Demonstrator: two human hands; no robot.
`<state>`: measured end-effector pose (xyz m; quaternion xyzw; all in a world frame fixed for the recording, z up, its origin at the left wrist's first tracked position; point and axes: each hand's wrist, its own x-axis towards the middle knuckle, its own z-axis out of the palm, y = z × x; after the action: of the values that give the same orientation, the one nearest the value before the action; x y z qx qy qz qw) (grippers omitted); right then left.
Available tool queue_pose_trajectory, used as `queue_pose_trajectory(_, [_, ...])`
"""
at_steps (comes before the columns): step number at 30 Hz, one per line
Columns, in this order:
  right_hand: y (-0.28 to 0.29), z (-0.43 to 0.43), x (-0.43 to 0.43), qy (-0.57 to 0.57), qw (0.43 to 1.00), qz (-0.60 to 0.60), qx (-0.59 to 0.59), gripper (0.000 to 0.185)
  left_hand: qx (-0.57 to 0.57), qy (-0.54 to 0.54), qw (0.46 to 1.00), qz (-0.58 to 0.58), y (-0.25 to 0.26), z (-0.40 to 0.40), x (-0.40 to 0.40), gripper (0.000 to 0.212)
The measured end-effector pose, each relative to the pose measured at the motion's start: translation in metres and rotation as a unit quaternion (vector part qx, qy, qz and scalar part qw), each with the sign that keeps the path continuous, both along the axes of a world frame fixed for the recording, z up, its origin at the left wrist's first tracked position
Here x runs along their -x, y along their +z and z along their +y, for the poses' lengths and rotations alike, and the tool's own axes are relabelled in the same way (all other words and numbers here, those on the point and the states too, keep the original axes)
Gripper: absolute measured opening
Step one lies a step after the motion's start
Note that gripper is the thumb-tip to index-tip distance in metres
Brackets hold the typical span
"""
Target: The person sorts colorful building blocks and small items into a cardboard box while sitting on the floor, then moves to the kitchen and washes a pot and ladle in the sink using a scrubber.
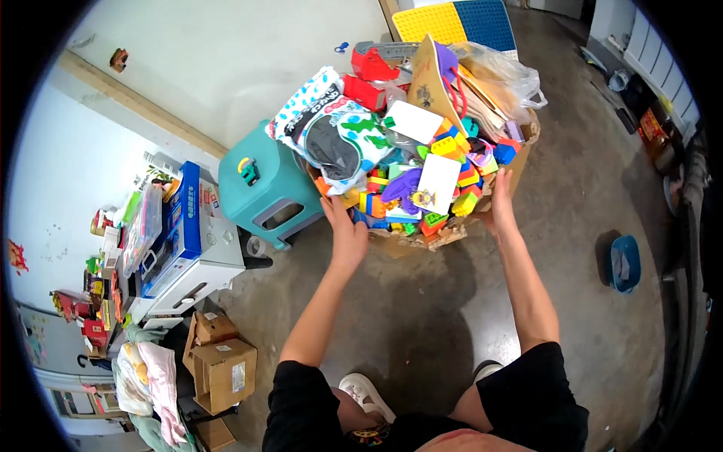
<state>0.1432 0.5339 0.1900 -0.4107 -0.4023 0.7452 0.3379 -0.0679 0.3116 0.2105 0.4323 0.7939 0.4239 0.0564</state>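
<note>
A worn cardboard box (pixel 520 164) with a ragged rim is heaped with colourful toy building blocks (pixel 448 148). My left hand (pixel 346 231) presses on its left side and my right hand (pixel 500 200) on its right, so the box is held between them. Some fingers are hidden behind its edge. On the heap lie a printed plastic bag (pixel 339 133), white cards (pixel 439 183), a purple toy piece (pixel 402 189) and a red toy part (pixel 373 65). A paper bag (pixel 425 85) and a clear plastic bag (pixel 522 79) stick up at the back.
A teal plastic stool (pixel 243 198) with a small toy (pixel 248 171) on top stands left of the box. Further left are a white cabinet (pixel 197 282) and cardboard boxes (pixel 226 367). A yellow-and-blue studded board (pixel 457 25) stands behind; a blue basin (pixel 624 264) is at right.
</note>
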Motion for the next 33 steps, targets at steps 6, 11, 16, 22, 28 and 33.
queue_pose_trajectory(6, [-0.025, -0.002, 0.008, 0.005, 0.999, 0.036, -0.010, 0.095, 0.019, 0.025, 0.989, 0.146, -0.014, 0.006, 0.026, 0.072])
queue_pose_trajectory(11, [-0.055, 0.005, 0.018, -0.002, 0.996, 0.092, -0.018, 0.098, 0.073, 0.080, 0.969, 0.224, -0.014, 0.021, 0.038, 0.067])
queue_pose_trajectory(16, [-0.068, 0.007, 0.029, 0.002, 0.993, 0.114, -0.017, 0.091, 0.099, 0.136, 0.962, 0.216, -0.019, 0.032, 0.043, 0.065])
queue_pose_trajectory(22, [-0.090, 0.006, 0.024, 0.014, 0.982, 0.188, -0.020, 0.085, 0.110, 0.157, 0.962, 0.194, -0.021, 0.042, 0.047, 0.066])
queue_pose_trajectory(28, [-0.062, 0.002, 0.001, 0.095, 0.974, 0.181, 0.094, 0.082, 0.014, 0.153, 0.984, 0.092, -0.034, 0.029, 0.050, 0.068])
queue_pose_trajectory(33, [-0.012, 0.048, -0.040, 0.137, 0.981, 0.130, 0.046, 0.085, -0.008, 0.270, 0.959, 0.087, -0.013, 0.060, -0.018, 0.067])
